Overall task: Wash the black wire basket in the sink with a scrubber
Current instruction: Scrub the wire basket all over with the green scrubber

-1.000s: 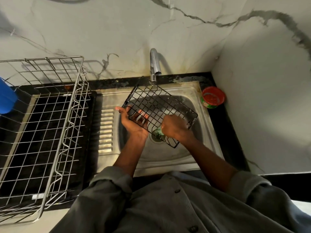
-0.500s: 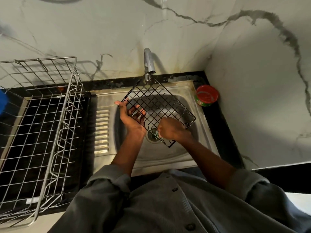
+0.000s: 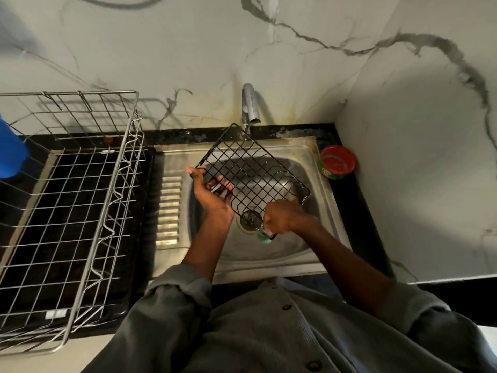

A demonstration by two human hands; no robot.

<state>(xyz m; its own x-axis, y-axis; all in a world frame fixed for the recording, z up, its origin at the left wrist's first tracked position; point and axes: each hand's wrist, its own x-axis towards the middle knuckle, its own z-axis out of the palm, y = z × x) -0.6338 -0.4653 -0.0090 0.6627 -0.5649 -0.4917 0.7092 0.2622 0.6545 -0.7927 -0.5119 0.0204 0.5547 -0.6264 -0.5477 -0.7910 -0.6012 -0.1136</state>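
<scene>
- Hands first: the right hand (image 3: pixel 285 217) is curled into a fist around a green scrubber (image 3: pixel 263 237), of which only a small edge peeks out below the knuckles.
- That fist presses the scrubber against the near corner of the black wire basket (image 3: pixel 255 170), directly over the drain (image 3: pixel 250 219).
- To the left of the right hand, the left hand (image 3: pixel 212 192) grips the basket's left edge, thumb on the rim and fingers curled in behind the wire grid.
- The basket is held tilted above the bowl of the sink (image 3: pixel 317 189), its far corner raised toward the tap (image 3: pixel 249 106) beyond both hands.
- Past the right hand, at the sink's far right corner, a red-lidded round tub (image 3: pixel 337 162) stands on the black bench (image 3: pixel 357 211).
- Out past the left hand lies the ribbed drainer part of the sink, and beyond it a large steel wire rack (image 3: pixel 80 197) sits on the bench.
- At the far left edge, a blue object (image 3: pixel 10 152) shows only in part beside the rack; what it is cannot be told.
- Grey rolled sleeves (image 3: pixel 174 297) cover both arms above the forearm.
- A marble-patterned wall (image 3: pixel 188 49) rises behind the tap and wraps round to the right.
</scene>
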